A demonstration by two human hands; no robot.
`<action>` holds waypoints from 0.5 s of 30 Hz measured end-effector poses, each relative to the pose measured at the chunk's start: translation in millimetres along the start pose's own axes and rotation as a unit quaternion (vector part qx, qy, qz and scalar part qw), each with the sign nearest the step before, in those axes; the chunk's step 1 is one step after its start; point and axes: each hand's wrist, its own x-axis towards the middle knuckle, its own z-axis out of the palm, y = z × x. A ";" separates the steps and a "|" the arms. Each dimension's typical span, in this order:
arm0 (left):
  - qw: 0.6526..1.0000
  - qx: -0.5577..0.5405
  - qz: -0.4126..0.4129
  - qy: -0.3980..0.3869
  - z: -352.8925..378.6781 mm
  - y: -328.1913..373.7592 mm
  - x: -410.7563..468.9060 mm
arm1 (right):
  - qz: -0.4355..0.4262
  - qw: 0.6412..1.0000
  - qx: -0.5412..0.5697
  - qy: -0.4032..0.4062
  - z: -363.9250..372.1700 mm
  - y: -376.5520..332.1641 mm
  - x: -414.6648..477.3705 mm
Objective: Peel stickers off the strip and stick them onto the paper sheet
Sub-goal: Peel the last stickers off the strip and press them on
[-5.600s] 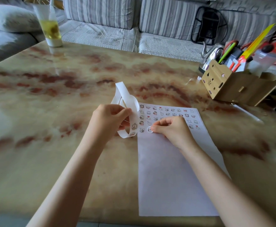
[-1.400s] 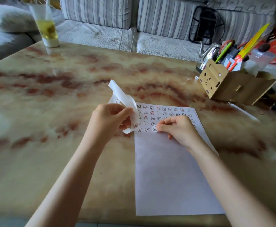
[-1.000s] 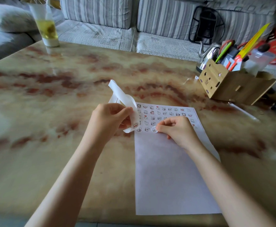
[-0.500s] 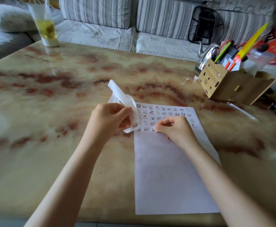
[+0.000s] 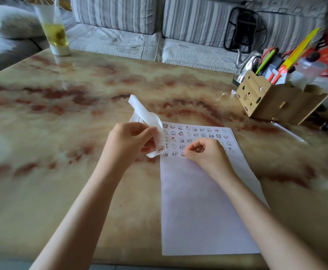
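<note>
Left hand (image 5: 132,141) pinches the strip (image 5: 151,121) between thumb and curled fingers. The strip loops up just above the paper sheet's (image 5: 204,211) top-left corner. Right hand (image 5: 207,155) is curled, with thumb and forefinger tips closed on the newest sticker (image 5: 183,154), low in the filled rows. Next sticker (image 5: 160,149) shows on the strip's bottom bend. My judgement: the backing is light, floppy and slick, and the stickers are thin and tacky (prone to folding on themselves). Bend the backing sharply and take the lifted edge only. The sheet lies flat on the marble table (image 5: 62,191).
</note>
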 end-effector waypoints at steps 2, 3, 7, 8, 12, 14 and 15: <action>1.000 -0.001 -0.002 0.000 -0.1 -0.2 0.0 | -0.009 1.000 0.007 -0.004 -1.2 1.7 -0.3; 1.000 -0.001 -0.003 0.000 -0.1 0.1 -0.2 | -0.014 1.000 0.012 -0.008 -2.2 2.3 0.0; 1.000 0.001 -0.009 0.000 -0.1 1.6 -1.1 | -0.031 0.999 0.017 -0.016 -5.0 4.7 2.6; 1.000 0.002 -0.012 0.000 -0.3 2.2 -1.6 | -0.034 0.999 0.015 -0.014 -5.0 5.3 2.9; 1.000 0.011 -0.018 -0.002 -0.7 4.0 -3.9 | -0.026 0.999 0.020 -0.021 -5.2 4.5 3.6; 1.000 0.013 -0.019 -0.003 -0.4 5.1 -4.5 | -0.023 0.999 0.004 -0.031 -5.0 2.9 3.6; 1.000 0.012 -0.020 -0.003 -0.2 5.7 -4.8 | -0.023 0.999 -0.004 -0.031 -4.4 3.1 4.1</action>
